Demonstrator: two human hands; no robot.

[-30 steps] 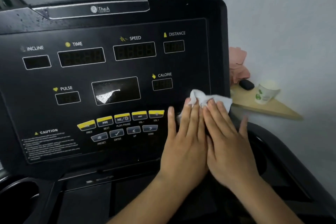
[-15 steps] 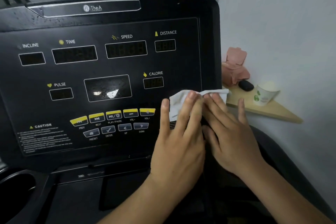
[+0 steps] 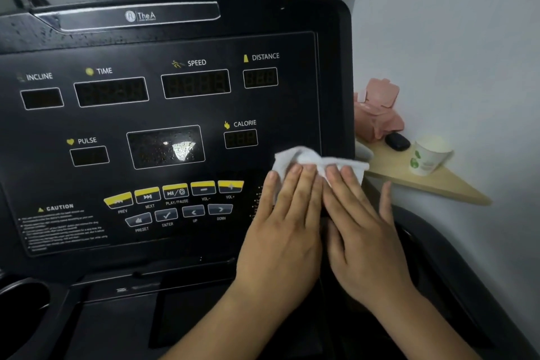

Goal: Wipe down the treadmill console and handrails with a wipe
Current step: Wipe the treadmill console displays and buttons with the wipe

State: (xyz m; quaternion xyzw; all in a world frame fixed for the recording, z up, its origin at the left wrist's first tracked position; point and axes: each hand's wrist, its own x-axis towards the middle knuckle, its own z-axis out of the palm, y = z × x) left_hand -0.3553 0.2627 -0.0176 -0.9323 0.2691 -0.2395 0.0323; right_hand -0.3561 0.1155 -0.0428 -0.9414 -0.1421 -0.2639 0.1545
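The black treadmill console [image 3: 163,114] fills the left and middle of the head view, with dark displays and a row of yellow buttons [image 3: 175,191]. A crumpled white wipe [image 3: 309,158] lies on the console's lower right part, below the CALORIE display. My left hand [image 3: 285,231] and my right hand [image 3: 362,231] lie side by side with straight fingers pressing flat on the wipe. Most of the wipe is hidden under the fingers. The black right handrail [image 3: 432,242] curves away past my right hand.
A wooden corner shelf [image 3: 444,184] on the wall right of the console carries a pink wipe pack [image 3: 378,109], a small black object [image 3: 397,142] and a paper cup [image 3: 428,155]. A cup holder [image 3: 20,310] sits at the lower left. Water droplets speckle the console's top edge.
Both hands have slid the wipe left and then slightly back right across the console's lower right area; the wipe has bunched up more under the fingertips.
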